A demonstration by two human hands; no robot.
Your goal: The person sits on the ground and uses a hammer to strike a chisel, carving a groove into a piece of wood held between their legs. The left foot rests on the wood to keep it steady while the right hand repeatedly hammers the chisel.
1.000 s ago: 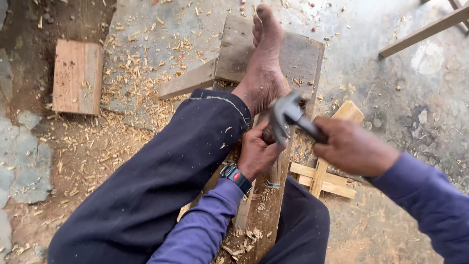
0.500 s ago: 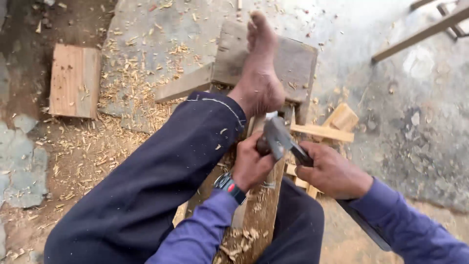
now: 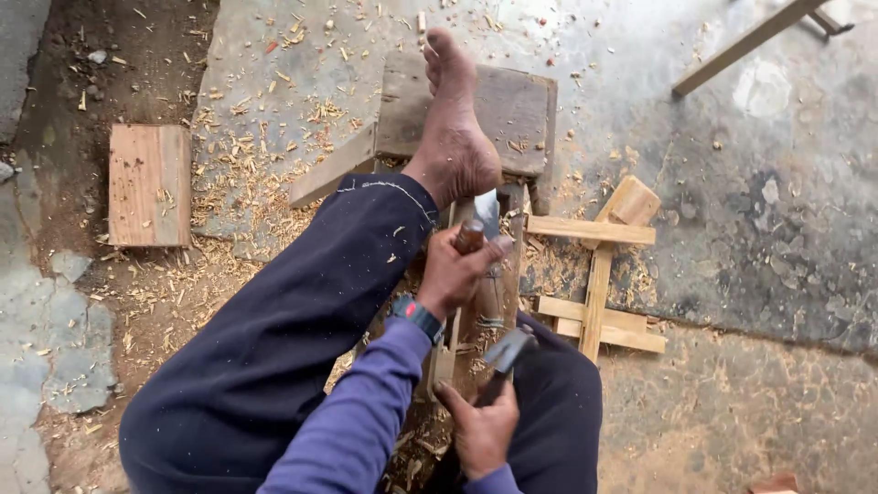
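Trouser leg (image 3: 274,338) dark blue; sleeve (image 3: 366,412) purple; watch (image 3: 419,316) blue-black; wood block (image 3: 149,185) light brown; floor (image 3: 777,229) grey.

You see a grey concrete floor (image 3: 750,229) strewn with wood shavings (image 3: 247,174), bare earth at the left, a wooden block (image 3: 149,186) there, a slat (image 3: 745,44) upper right.

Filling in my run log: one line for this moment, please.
left hand: grips chisel on plank | right hand: holds hammer low | foot: on block
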